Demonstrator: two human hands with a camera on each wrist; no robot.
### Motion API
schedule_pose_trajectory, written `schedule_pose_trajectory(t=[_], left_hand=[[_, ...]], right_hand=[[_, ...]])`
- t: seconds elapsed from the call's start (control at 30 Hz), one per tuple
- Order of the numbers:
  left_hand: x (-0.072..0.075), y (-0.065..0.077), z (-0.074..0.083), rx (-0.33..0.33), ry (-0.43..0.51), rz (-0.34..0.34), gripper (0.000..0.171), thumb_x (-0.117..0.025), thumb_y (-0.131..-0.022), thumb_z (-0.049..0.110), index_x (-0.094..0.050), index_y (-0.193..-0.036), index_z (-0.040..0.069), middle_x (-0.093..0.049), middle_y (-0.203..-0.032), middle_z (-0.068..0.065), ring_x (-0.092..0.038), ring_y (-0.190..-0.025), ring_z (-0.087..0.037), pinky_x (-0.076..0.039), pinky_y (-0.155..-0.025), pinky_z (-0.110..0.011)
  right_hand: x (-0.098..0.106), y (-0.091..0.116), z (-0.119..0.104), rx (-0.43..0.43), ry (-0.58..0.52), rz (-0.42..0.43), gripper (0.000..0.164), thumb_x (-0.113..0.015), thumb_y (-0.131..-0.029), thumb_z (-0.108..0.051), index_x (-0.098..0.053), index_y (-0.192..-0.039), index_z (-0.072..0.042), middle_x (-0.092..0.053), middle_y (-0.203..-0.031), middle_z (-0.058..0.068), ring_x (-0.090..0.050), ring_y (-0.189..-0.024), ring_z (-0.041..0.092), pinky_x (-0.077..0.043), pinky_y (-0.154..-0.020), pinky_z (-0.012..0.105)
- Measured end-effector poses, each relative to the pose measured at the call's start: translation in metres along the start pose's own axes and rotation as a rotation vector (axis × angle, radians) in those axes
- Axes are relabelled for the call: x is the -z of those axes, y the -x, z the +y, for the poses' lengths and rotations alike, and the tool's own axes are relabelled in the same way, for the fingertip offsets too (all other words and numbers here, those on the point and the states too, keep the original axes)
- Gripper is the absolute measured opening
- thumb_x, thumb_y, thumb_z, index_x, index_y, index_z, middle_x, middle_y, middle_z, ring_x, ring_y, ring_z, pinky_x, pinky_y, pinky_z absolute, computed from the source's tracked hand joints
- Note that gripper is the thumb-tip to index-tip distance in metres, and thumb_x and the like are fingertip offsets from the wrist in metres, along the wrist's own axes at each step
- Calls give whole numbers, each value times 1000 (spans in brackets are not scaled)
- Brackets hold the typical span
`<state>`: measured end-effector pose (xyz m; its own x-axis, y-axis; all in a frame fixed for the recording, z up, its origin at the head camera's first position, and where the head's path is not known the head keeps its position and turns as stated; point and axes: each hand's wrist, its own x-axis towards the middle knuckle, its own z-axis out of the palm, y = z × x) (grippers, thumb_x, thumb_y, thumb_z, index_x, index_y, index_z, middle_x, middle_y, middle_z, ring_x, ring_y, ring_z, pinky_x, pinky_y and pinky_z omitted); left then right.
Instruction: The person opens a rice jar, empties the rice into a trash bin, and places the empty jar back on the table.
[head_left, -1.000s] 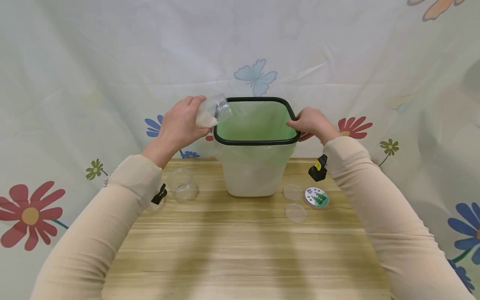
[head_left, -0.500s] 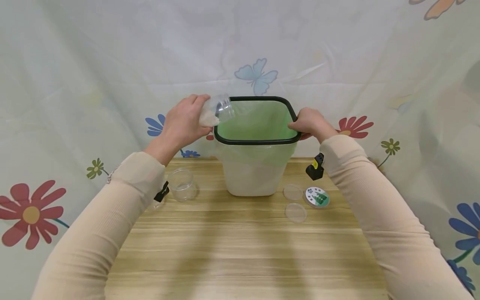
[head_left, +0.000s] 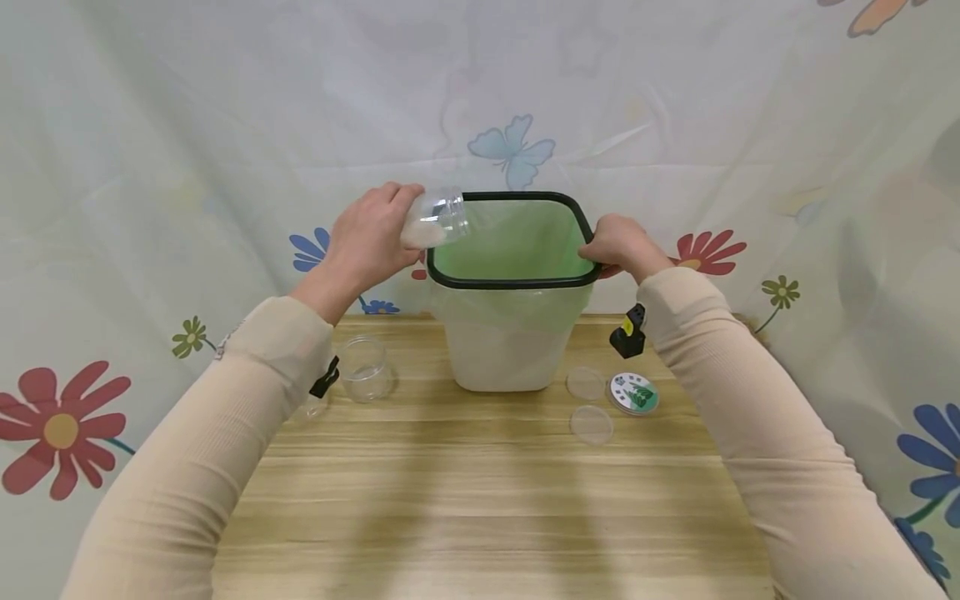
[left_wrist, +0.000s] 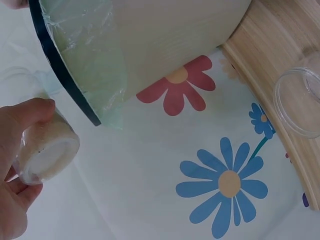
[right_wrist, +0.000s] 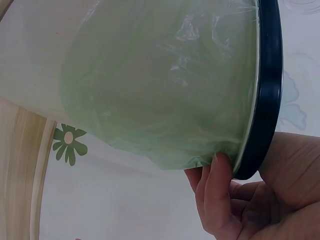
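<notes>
My left hand (head_left: 366,237) grips a clear plastic jar (head_left: 447,215) partly filled with white powder, at the left of the bin. The jar lies nearly on its side, its mouth at the bin's left rim. In the left wrist view, thumb and fingers wrap around the jar (left_wrist: 50,152) near its base. A white trash bin (head_left: 501,358) with a green liner bag (head_left: 517,242) and a black rim ring (head_left: 517,285) stands upright on the table. My right hand (head_left: 628,246) pinches the rim's right side; in the right wrist view, its fingers (right_wrist: 216,192) press the liner from outside.
An uncovered clear jar (head_left: 365,371) stands left of the bin. Right of it lie two clear discs (head_left: 592,425) and a round lid with a green picture (head_left: 633,394). A flower-printed curtain (head_left: 510,75) hangs close behind the wooden table (head_left: 480,500).
My left hand has moved slightly right, and the jar has tipped closer to horizontal, its powder spreading along the lower side. The right hand stays on the rim.
</notes>
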<state>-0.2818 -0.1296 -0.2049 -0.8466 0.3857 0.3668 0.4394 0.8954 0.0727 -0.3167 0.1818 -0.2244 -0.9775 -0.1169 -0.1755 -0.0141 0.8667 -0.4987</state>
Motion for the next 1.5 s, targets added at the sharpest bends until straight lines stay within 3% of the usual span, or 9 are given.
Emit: schedule_pose_trajectory(t=[0.3,0.9,1.5], left_hand=[[2,-4,5,-26,-41,-24,76,-76,-73,15,-38,-138,8,-47,-132,-14,-46,-117,-32,-45,-94,-44],[2,-3,6,-126,-127,26,74,-79,-70,11,-43,-133,3,-50,-127,-17,-48,-114,-34,-42,-98,-43],[1,-4,8,-174,-175,28,69,-79,-70,9,-46,-130,4,-51,-128,-16,-48,-116,-32,-41,-101,-42]], right_hand=[[-1,1,0,1,6,2,15,-47,-82,-10,-45,-69,-3,-52,-58,4,-58,-43,9,-52,-47,22],[-2,0,1,0,-12,9,16,-48,-82,-11,-46,-69,-3,-51,-62,5,-56,-43,8,-52,-47,22],[-3,-1,0,-2,-15,-3,17,-49,-83,-11,-47,-68,-3,-53,-60,5,-57,-44,9,-52,-48,22]])
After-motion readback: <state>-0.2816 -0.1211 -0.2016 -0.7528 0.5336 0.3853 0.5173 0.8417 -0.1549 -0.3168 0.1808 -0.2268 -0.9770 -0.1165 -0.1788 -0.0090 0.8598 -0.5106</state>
